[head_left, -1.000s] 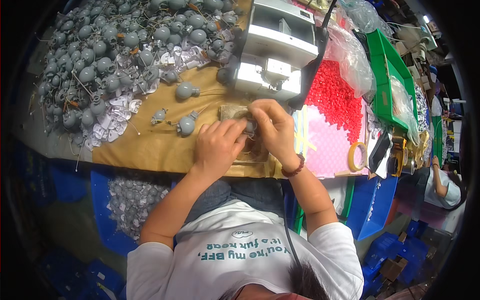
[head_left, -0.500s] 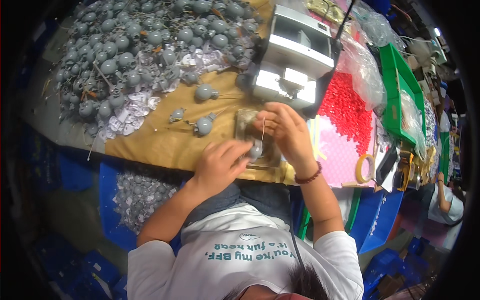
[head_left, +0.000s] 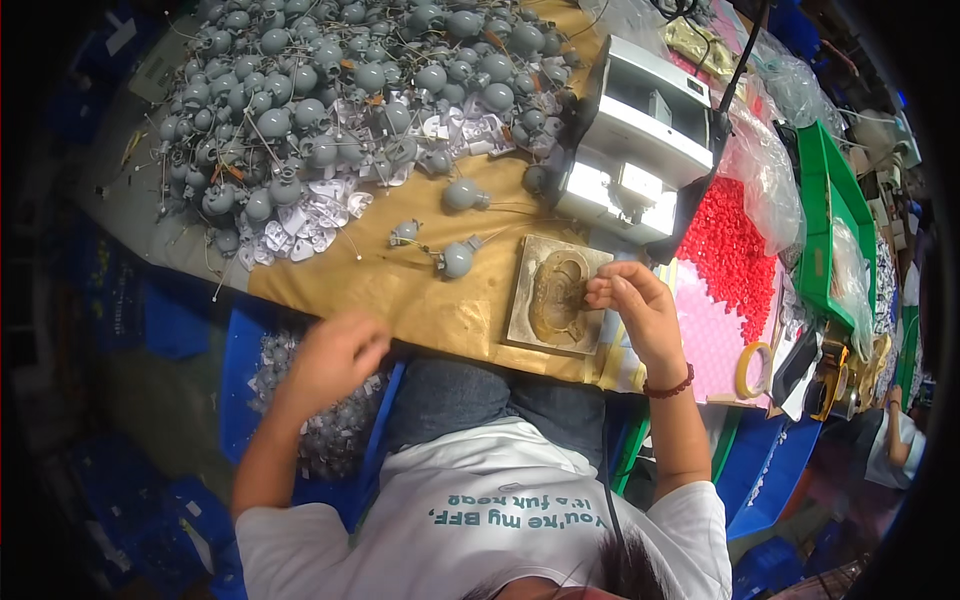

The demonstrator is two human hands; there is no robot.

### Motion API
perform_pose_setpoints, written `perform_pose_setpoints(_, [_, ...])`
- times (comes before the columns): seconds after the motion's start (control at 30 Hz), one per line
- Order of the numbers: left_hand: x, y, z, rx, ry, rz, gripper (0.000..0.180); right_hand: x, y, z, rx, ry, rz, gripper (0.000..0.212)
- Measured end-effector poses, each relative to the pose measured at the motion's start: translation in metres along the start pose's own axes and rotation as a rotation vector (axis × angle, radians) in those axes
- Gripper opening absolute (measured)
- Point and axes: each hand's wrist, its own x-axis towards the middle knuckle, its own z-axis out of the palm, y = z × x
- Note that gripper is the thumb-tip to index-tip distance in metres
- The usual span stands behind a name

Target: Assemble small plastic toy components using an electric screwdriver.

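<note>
My left hand (head_left: 338,358) is over the near edge of the blue bin below the table. It is smeared by motion, and any object in it is hidden. My right hand (head_left: 640,305) hovers at the right side of a square metal block (head_left: 522,322) with a hollowed, brownish recess. Its thumb and fingertips are pressed together, and I cannot make out anything between them. Left of the block lie a few loose grey ball-shaped parts with wires, among them one grey ball (head_left: 457,260) and another grey ball (head_left: 462,194) farther back.
A large heap of grey balls (head_left: 310,110) with white plastic pieces (head_left: 310,215) covers the back left. A white machine (head_left: 650,110) stands behind the block. Red pieces (head_left: 735,245), yellow tape (head_left: 752,370) and a green crate (head_left: 815,215) lie right. The blue bin (head_left: 238,370) holds grey parts.
My left hand has moved left and away from the block, toward the blue bin. The grey ball once between my hands no longer shows. My right hand has drawn aside, uncovering the block.
</note>
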Motion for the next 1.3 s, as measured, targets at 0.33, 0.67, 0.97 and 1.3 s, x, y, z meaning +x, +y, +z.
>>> perform_pose_setpoints(0.33, [0.162,-0.061,0.009,0.792,0.53,0.233,0.026,-0.044,-0.002,-0.068,-0.302,0.232,-0.066,0.019])
perform_pose_setpoints(0.67, [0.164,-0.063,0.007,0.775,0.56,0.347,0.021,-0.038,-0.04,-0.144,-0.964,0.557,-0.354,0.013])
perform_pose_setpoints(0.97, [0.166,-0.066,0.001,0.696,0.578,0.356,0.019,-0.009,-0.028,-0.129,-1.734,0.427,-0.422,0.006])
perform_pose_setpoints(1.3, [0.111,0.051,0.021,-0.544,0.495,0.231,0.024,-0.014,-0.035,-0.112,-1.073,0.463,-0.401,0.014])
